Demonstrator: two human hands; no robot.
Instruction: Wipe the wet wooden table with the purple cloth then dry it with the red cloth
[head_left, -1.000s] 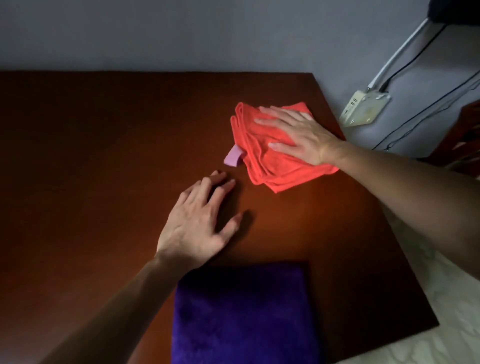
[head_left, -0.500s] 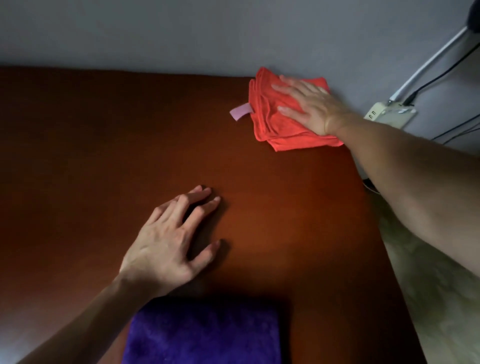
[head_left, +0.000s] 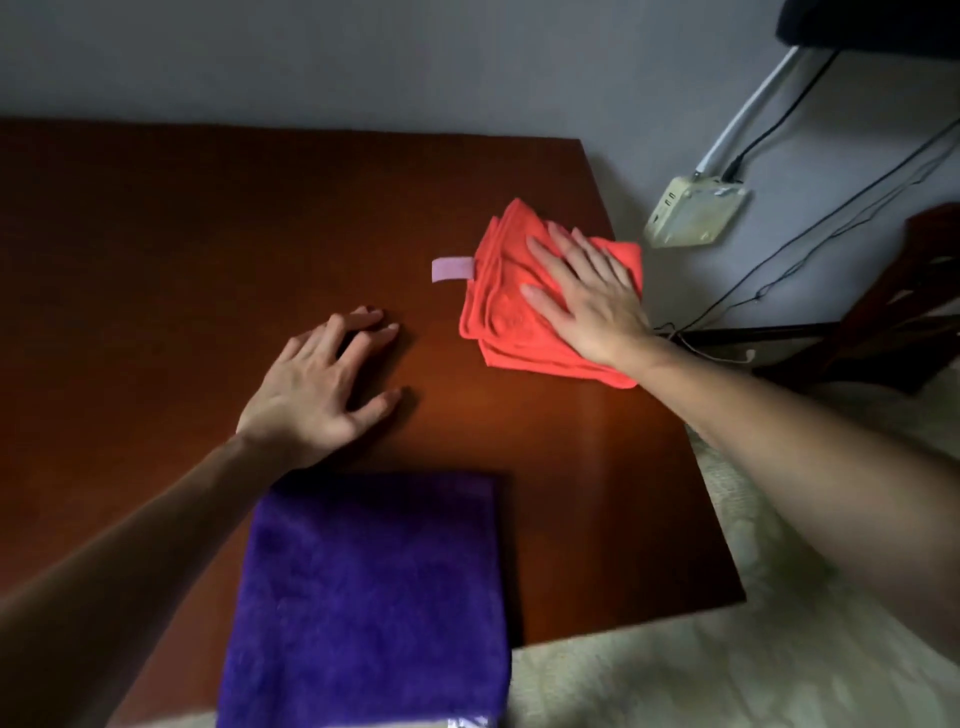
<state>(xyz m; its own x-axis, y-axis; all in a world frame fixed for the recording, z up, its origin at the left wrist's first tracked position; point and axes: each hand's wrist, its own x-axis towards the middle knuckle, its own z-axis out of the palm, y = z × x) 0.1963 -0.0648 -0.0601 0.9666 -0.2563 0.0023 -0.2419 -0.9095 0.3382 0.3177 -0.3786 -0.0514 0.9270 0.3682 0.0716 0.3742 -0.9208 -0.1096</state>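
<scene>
The dark wooden table (head_left: 156, 260) fills most of the head view. A folded red cloth (head_left: 498, 322) with a pale pink tag (head_left: 453, 269) lies near the table's right edge. My right hand (head_left: 587, 296) presses flat on it, fingers spread, covering its right half. My left hand (head_left: 317, 384) rests palm down on the bare wood at the middle, fingers apart, holding nothing. The folded purple cloth (head_left: 369, 597) lies at the near edge, just below my left hand and apart from it.
The wall runs along the table's far edge. A cream power strip (head_left: 693, 210) with black cables hangs on the wall to the right. A dark wooden chair (head_left: 914, 301) stands at the far right. Pale floor (head_left: 727, 675) lies beyond the right and near edges.
My right hand slid the red cloth out to the far edge by the wall, then back toward me along the right side. My left hand stayed planted on the wood.
</scene>
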